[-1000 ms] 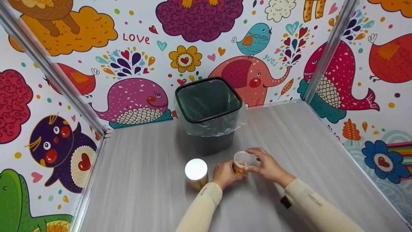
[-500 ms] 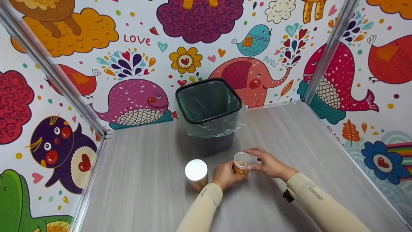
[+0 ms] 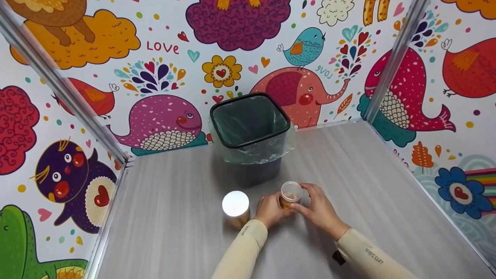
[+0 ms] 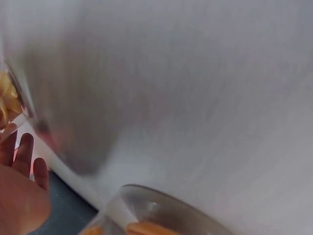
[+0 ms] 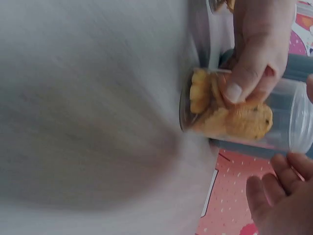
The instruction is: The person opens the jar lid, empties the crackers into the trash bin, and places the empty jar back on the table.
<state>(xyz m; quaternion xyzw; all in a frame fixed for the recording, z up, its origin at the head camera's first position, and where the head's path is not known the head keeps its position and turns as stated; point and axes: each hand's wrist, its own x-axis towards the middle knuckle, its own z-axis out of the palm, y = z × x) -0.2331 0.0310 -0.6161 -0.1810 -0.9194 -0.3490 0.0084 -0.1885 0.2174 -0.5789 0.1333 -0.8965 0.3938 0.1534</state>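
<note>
In the head view, my left hand grips the lower part of a clear plastic jar of golden, wavy-edged snack pieces. The left thumb lies across the jar's side in the right wrist view. My right hand holds the jar's transparent top, thumb on the near side and fingers on the far side. The jar stands upright, its base at the table. Left of the left hand is a second jar with a white lid, its lower part showing snack pieces.
Behind the jars stands a dark bin with a transparent liner folded over its rim. The grey wood-grain table is bordered by walls with cartoon animals and metal corner posts.
The right hand opened slightly away from the jar's top and shifted right, then came back to its near side with the wrist turned. The left hand and both jars stay in place.
</note>
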